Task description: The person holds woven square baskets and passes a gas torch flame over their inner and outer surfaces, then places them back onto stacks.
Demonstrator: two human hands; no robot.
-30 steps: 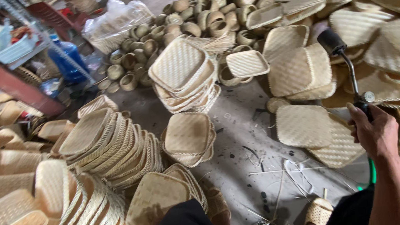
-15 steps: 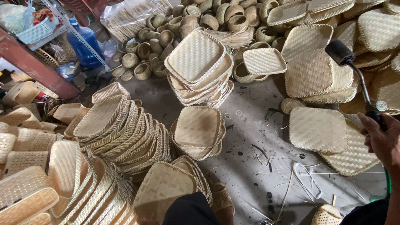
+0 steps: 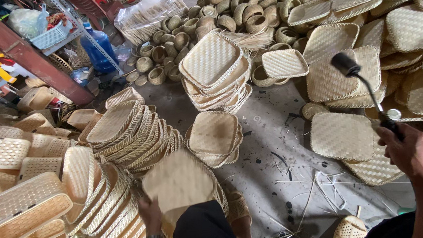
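1 head view, steeply downward, probably standing height.

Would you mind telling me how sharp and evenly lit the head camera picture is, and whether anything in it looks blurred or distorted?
Head view: soft, even daylight, no harsh glare; the woven tray at the left hand is motion-blurred; the right hand and its black torch tool are sharp; wide-angle lens bends the red beam and stretches the edges.

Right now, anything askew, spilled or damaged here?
Loose strips lie scattered on the bare floor. One long row of trays leans over, slumped sideways. No visible damage. The left hand holds a tray; the right hand holds a black torch-like tool.
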